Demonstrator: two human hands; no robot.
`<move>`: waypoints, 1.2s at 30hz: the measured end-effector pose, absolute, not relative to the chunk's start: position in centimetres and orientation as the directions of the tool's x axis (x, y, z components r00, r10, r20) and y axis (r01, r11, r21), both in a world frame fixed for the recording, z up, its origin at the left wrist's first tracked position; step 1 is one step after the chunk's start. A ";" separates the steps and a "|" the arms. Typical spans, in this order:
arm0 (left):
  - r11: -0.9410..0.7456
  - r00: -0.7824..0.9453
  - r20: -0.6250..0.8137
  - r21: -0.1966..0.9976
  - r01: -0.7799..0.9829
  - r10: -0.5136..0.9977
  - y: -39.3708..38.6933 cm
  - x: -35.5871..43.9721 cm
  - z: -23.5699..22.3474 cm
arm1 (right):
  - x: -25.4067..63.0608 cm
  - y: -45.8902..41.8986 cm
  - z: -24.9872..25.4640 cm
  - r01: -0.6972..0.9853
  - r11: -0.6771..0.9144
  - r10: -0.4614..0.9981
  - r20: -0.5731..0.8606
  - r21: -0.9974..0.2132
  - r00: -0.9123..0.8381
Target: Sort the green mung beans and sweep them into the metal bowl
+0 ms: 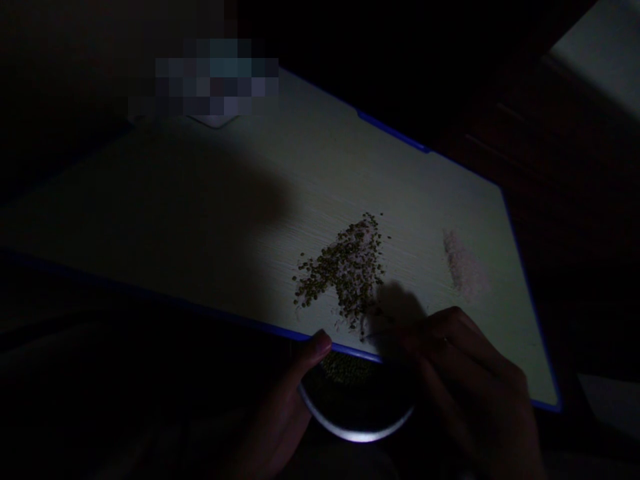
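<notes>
A spread of small green beans (345, 267) mixed with pale grains lies on a white board (320, 167) with a blue rim. My left hand (287, 407) is closed around the left side of a bowl (357, 435), its thumb resting at the board's near edge. The bowl, its rim light, sits below that edge and has green beans (347, 369) inside. At the right end of the spread, my right hand (465, 380) is over the board, its thumb and fingers drawn together. Deep shadow hides what its fingertips may hold.
A separate small heap of pale, rice-like grains (465, 267) lies on the board's right part. Toward the far left, a pale object (215, 121) is mostly pixelated. Darkness surrounds the board.
</notes>
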State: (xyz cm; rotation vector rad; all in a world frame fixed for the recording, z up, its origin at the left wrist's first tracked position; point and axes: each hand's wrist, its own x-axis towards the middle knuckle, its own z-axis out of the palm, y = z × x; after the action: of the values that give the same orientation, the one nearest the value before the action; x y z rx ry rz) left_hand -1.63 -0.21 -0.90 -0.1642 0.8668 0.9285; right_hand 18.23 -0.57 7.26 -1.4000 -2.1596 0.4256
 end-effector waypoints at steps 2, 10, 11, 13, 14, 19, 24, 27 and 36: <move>0.614 0.292 -0.720 0.231 -0.755 0.629 -0.2 -1.6 -0.9 | 18.3 -0.6 7.3 0.749 0.413 0.910 0.258 -0.519 -0.324; 0.649 0.315 -0.743 0.207 -0.732 0.591 0.0 -1.7 -0.8 | 18.0 -0.7 7.3 0.728 0.456 0.889 0.295 -0.512 -0.350; 0.639 0.302 -0.746 0.208 -0.740 0.593 0.1 -1.7 -0.8 | 18.1 -0.7 7.2 0.730 0.458 0.888 0.297 -0.507 -0.351; 0.625 0.283 -0.750 0.215 -0.751 0.598 0.1 -1.7 -0.8 | 18.3 -0.8 7.1 0.750 0.436 0.898 0.298 -0.498 -0.325; 0.622 0.279 -0.750 0.217 -0.752 0.600 0.1 -1.7 -0.8 | 18.4 -0.8 7.0 0.764 0.421 0.904 0.298 -0.489 -0.308; 0.618 0.285 -0.737 0.222 -0.754 0.613 0.0 -1.7 -1.3 | 18.3 -0.7 6.9 0.792 0.388 0.915 0.302 -0.471 -0.268; 0.605 0.312 -0.683 0.238 -0.760 0.661 -0.2 -1.7 -1.7 | 17.7 -0.4 7.0 0.764 0.408 0.910 0.289 -0.499 -0.296; 0.623 0.327 -0.692 0.226 -0.749 0.643 -0.2 -1.7 -1.8 | 17.8 -0.5 7.0 0.736 0.427 0.904 0.277 -0.526 -0.326; 0.617 0.311 -0.708 0.221 -0.756 0.634 -0.3 -1.6 -1.6 | 18.0 -0.5 7.0 0.748 0.409 0.911 0.275 -0.522 -0.306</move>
State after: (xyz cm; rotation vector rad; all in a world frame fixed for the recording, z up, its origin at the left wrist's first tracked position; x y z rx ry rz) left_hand -1.64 -0.25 -1.59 -0.1627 0.8525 0.9226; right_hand 17.99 -0.54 7.05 -1.4068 -2.1376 0.4034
